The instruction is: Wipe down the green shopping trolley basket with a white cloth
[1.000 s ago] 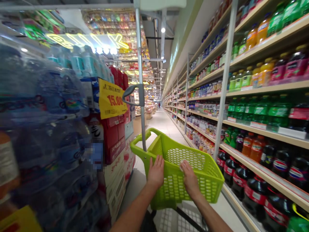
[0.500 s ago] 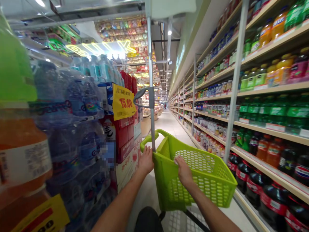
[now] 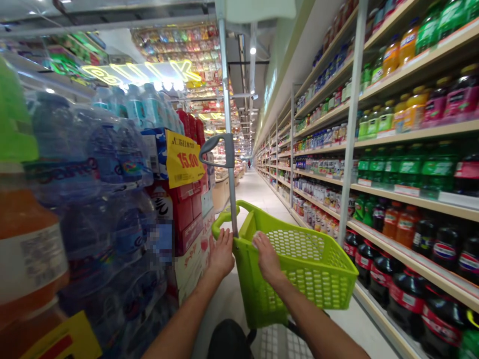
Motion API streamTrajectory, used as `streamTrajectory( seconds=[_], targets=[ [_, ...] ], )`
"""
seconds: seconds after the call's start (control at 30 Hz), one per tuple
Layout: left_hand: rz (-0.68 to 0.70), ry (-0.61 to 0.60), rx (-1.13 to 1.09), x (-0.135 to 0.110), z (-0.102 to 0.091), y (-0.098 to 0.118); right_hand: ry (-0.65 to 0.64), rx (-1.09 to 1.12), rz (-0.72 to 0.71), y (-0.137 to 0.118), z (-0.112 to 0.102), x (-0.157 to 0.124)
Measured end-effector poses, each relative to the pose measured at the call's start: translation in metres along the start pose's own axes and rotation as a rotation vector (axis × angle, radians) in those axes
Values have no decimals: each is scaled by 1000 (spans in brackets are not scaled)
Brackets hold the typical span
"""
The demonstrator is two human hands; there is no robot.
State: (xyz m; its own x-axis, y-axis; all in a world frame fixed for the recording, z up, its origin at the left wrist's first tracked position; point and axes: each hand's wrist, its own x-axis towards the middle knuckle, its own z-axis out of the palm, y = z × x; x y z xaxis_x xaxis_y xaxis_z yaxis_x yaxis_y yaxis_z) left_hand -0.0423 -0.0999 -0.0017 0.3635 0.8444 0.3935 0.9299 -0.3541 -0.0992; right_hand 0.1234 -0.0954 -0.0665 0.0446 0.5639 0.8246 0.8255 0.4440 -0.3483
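Flanking the right side: long shelves (image 3: 411,260) run down the aisle, loaded with dark cola bottles (image 3: 406,294) on the low tier, green soda bottles (image 3: 407,167) above them, and orange and yellow drinks higher up.
Left side: shrink-wrapped packs of water bottles (image 3: 93,199) stand stacked high, with red cartons (image 3: 187,209) just behind them; a blurred orange bottle (image 3: 26,249) sits very close to the camera.
Aisle floor (image 3: 258,189): pale tiles stretch straight ahead between the two sides.
Overhead: a yellow neon sign (image 3: 149,72) glows above the left stacks.
Green basket (image 3: 299,279): a perforated plastic basket sits directly in front of the person, low in the aisle, tilted a little with its right side lower; its looped handle is at the far-left corner.
Pole (image 3: 229,149): a grey upright rises from the basket's near-left corner, carrying a curved grey grip (image 3: 215,144) that juts left.
Price sign (image 3: 183,159): a yellow card marked 15.00 hangs on the left stack, just left of the grip.
Right hand (image 3: 266,257): its fingers are curled over the basket's near rim, clamped there, just right of the pole.
Left hand (image 3: 221,252): flat, fingers straight and pointing up, palm against the outside of the basket's near-left corner beside the pole's foot.
Hands together: they sit near each other, with the pole and the basket corner between them.
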Motion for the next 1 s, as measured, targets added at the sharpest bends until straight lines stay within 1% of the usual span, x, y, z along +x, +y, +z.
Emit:
streamTrajectory(
  seconds=[0.07,0.1,0.13,0.17,0.23,0.3,0.33,0.37,0.4,0.43,0.53,0.6,0.63,0.67,0.73,0.8,0.87,0.93,1.0],
  targets=[
    [12,4,14,0,0,0,-8,5,-72,-25,15,13],
    [19,11,21,0,1,0,-15,6,-104,-32,19,17],
    [21,18,26,0,1,0,-22,2,-126,-33,20,18],
    [20,24,29,0,2,0,-30,-9,-136,-27,16,15],
    [9,32,32,1,3,0,-37,-58,-118,2,-2,0],
    [-8,32,30,2,3,2,-19,-133,-45,39,-26,-20],
    [-21,33,28,3,4,4,1,-163,-4,53,-35,-28],
    [-39,36,24,4,4,6,19,-185,26,62,-41,-33],
    [-62,39,20,5,5,8,31,-197,37,65,-42,-36],
    [-84,44,18,6,6,10,35,-200,26,61,-38,-35],
    [-83,74,23,7,11,10,18,-178,-86,29,-14,-24],
    [-41,100,31,6,14,6,14,-171,-149,15,-5,-19],
    [-24,113,34,5,15,5,14,-179,-162,16,-8,-20],
    [-18,127,37,4,15,3,14,-197,-161,23,-14,-24],
    [-36,169,41,1,14,5,15,-260,-121,48,-37,-38],
    [-27,218,43,-2,11,14,36,-329,-34,75,-62,-53],
    [73,226,41,-3,9,30,44,-365,34,87,-75,-59],
    [205,161,37,-3,8,46,10,-345,16,81,-73,-56],
    [257,58,38,-1,9,60,-32,-292,-60,68,-63,-49]
  ],
)
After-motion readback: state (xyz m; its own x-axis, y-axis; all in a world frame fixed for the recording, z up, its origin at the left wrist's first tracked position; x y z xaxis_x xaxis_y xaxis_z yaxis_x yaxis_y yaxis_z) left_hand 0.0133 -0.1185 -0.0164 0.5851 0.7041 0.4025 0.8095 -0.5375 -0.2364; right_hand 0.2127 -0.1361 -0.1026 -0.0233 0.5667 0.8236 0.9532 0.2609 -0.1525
